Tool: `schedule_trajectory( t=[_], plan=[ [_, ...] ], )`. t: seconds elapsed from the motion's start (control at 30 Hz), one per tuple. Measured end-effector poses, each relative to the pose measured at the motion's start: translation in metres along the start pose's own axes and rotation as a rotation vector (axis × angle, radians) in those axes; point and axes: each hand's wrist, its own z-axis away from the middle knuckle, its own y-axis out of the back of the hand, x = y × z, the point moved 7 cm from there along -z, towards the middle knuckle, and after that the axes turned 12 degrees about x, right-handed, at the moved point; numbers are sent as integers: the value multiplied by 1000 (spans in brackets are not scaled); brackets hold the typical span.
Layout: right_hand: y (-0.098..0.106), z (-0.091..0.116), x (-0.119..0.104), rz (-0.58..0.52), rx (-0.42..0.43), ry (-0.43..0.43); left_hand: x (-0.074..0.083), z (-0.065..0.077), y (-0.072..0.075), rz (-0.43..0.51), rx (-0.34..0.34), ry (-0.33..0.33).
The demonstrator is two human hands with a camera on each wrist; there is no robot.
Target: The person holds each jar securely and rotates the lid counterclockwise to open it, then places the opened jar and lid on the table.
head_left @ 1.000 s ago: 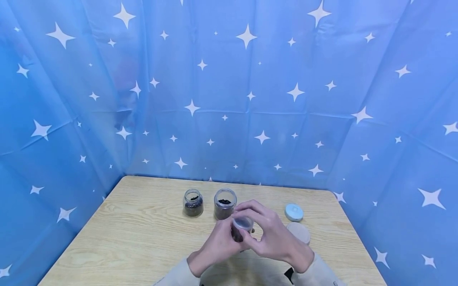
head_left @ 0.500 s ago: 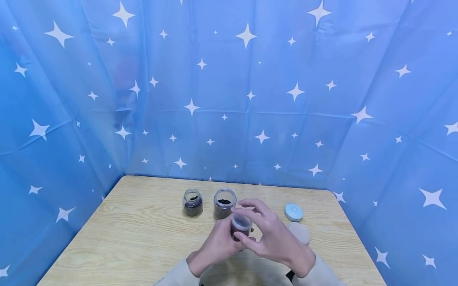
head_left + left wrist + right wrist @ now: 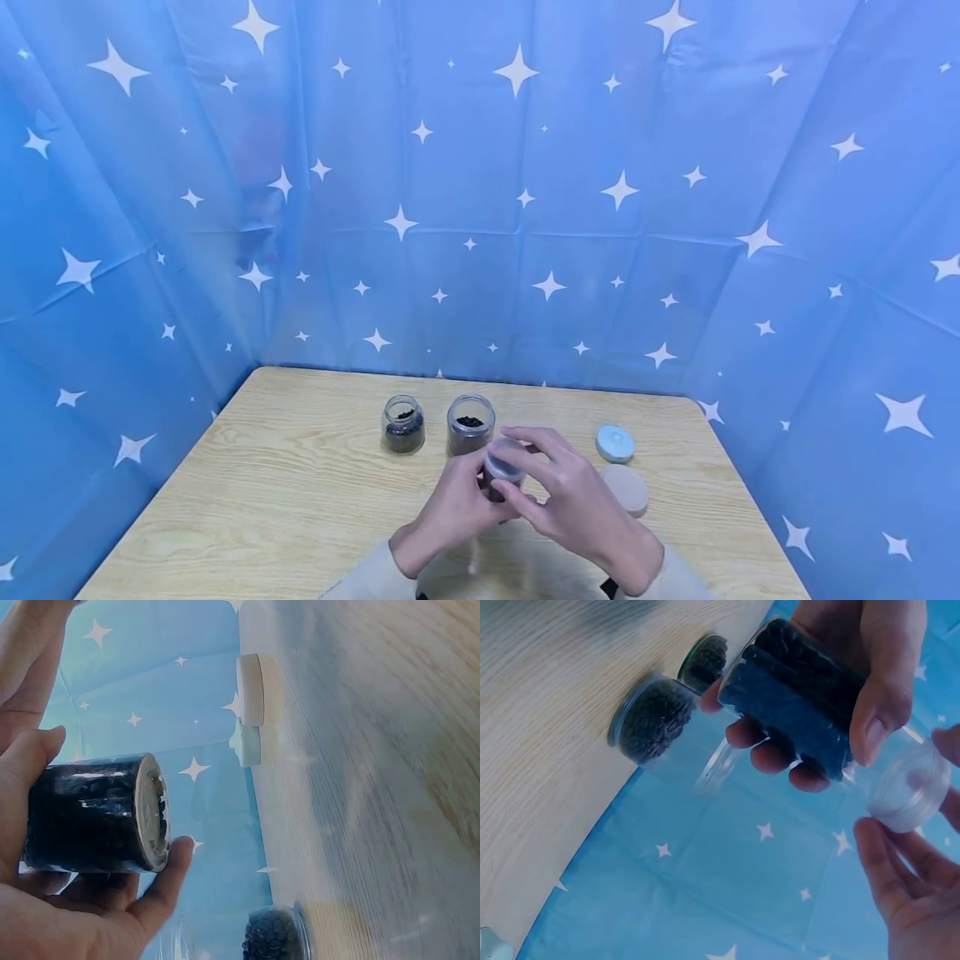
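- The left hand [image 3: 457,508] curls its fingers and thumb round a jar [image 3: 795,697] packed with dark bits, holding it above the table [image 3: 300,500] in front of the person.
- In the left wrist view the jar [image 3: 94,814] lies on its side in the palm, mouth turned away from the wrist.
- The right hand [image 3: 570,500] pinches a clear lid [image 3: 909,787] between fingertips and thumb, right at the jar's mouth; the right wrist view shows lid and jar just apart.
- Just beyond the hands stand two open jars with dark contents: a small jar [image 3: 404,424] to the left and a wider jar [image 3: 470,425] next to the fingers.
- To the right of the right hand lie a blue lid [image 3: 615,443] and, nearer the person, a tan lid [image 3: 626,490].
- A blue starred cloth [image 3: 480,208] hangs behind the table.
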Motion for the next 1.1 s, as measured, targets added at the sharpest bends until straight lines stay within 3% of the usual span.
schedule_trajectory(
  t=[0.3, 0.5, 0.7, 1.1],
  plan=[
    [1, -3, -1, 1, -8, -4, 2, 0, 4, -11, 41, -11],
    [2, -3, 0, 0, -12, -26, 4, -2, 8, -69, 85, -19],
    [3, -4, 1, 0, -13, -40, 3, -2, 7, -21, 70, 14],
    [4, -3, 0, -7, -23, -41, 3, -2, 8, 3, 50, 11]
  ],
)
